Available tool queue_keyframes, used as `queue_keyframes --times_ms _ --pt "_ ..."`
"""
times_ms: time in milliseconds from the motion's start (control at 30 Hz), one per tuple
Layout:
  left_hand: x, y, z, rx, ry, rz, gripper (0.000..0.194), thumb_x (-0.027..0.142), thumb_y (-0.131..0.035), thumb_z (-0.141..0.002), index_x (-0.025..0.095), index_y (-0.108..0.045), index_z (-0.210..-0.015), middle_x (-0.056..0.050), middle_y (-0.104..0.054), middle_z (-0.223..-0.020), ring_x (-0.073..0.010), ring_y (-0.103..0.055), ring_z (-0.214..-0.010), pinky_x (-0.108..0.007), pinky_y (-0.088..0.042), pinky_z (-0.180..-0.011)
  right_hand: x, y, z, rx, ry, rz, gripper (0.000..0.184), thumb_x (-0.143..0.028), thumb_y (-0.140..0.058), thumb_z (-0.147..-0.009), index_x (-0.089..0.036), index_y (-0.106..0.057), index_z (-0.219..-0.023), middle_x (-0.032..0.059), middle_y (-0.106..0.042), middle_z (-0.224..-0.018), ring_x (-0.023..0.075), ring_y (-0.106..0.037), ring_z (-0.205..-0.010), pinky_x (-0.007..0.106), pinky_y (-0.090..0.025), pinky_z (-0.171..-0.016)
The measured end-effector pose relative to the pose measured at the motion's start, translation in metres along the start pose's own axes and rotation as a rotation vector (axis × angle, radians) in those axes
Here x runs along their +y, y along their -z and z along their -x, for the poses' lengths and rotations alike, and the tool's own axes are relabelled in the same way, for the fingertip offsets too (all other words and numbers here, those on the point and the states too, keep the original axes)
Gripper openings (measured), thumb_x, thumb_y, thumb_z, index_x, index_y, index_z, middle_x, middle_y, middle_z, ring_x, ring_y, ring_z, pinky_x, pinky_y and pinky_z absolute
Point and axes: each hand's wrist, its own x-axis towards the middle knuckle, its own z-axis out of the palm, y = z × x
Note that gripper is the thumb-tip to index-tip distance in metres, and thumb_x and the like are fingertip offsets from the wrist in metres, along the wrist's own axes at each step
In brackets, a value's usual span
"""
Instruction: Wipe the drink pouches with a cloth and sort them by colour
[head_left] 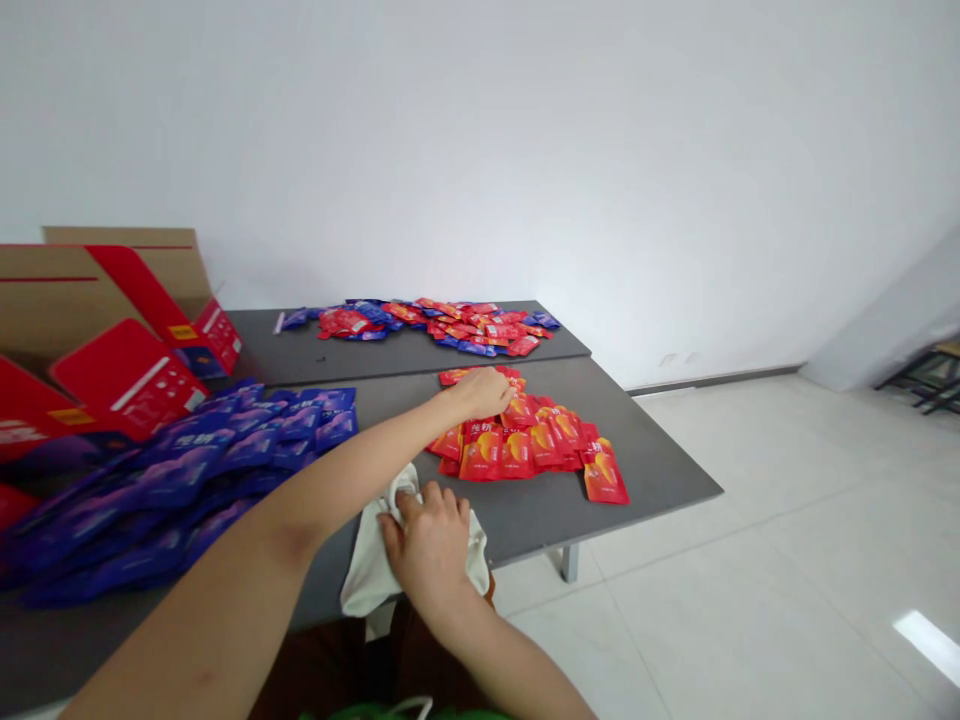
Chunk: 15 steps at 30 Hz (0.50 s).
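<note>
My left hand reaches across the table, its fingers closed at the top of a red pouch in the pile. The fingertips are partly hidden. Around it lie several red pouches with orange fruit pictures, overlapping in rows. One red pouch sticks out at the pile's right end. Close to the table's front edge, my right hand presses and grips a crumpled off-white cloth item, which looks like a cloth bag. Its fingers are bent into the fabric.
Purple-blue pouches are heaped at the left, below open red cardboard boxes. On the back table, red and blue pouches lie mixed together. The dark tabletop ends at the right, above a pale tiled floor. Behind stands a white wall.
</note>
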Motion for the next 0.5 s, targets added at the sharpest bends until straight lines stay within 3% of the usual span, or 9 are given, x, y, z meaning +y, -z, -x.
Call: queue_keyframes --times_ms 100,200,300,367,500 --pt "-0.036 0.017 -0.005 0.019 0.036 0.017 0.05 0.038 -0.034 -0.093 0.012 -0.074 -0.076 -0.015 -0.072 -0.079 -0.0209 -0.066 -0.074 -0.029 -0.043 -0.066 0.0 0.0 0.0 0.008 0.007 -0.013 0.023 -0.049 -0.055 -0.088 -0.029 -0.065 -0.096 0.0054 -0.059 -0.093 0.0252 -0.052 -0.089 0.038 -0.034 -0.076" --pt "-0.082 0.02 -0.003 0.04 0.201 -0.054 0.05 0.037 -0.032 -0.093 0.014 -0.075 -0.083 -0.014 -0.073 -0.088 -0.0211 -0.067 -0.081 -0.028 -0.043 -0.07 -0.002 -0.002 0.002 0.028 0.013 -0.033 0.02 -0.046 -0.057 -0.088 -0.03 -0.065 -0.096 0.0047 -0.06 -0.091 0.0253 -0.052 -0.088 0.037 -0.034 -0.076" --pt "-0.128 0.012 0.013 -0.075 0.355 -0.114 0.043 0.039 -0.039 -0.091 0.016 -0.076 -0.087 -0.013 -0.073 -0.095 -0.0225 -0.067 -0.092 -0.028 -0.045 -0.075 -0.001 -0.006 0.003 0.061 0.001 -0.049 0.016 -0.042 -0.059 -0.087 -0.031 -0.065 -0.098 0.0044 -0.061 -0.09 0.0254 -0.054 -0.087 0.038 -0.034 -0.075" --pt "-0.154 0.002 0.032 -0.088 0.444 -0.162 0.038 0.037 -0.046 -0.086 0.013 -0.076 -0.087 -0.017 -0.073 -0.094 -0.0265 -0.067 -0.092 -0.031 -0.046 -0.077 0.0 -0.011 0.002 0.093 0.006 -0.056 0.014 -0.038 -0.06 -0.087 -0.032 -0.064 -0.098 0.0045 -0.061 -0.09 0.0256 -0.055 -0.086 0.038 -0.034 -0.075" --pt "-0.194 -0.014 0.07 -0.078 0.601 -0.247 0.045 0.031 -0.035 -0.09 0.011 -0.075 -0.097 -0.019 -0.072 -0.096 -0.0294 -0.068 -0.089 -0.036 -0.049 -0.076 0.002 -0.023 0.0 0.177 0.034 -0.043 0.014 -0.035 -0.063 -0.083 -0.032 -0.064 -0.097 0.0043 -0.061 -0.088 0.0265 -0.054 -0.084 0.039 -0.034 -0.075"
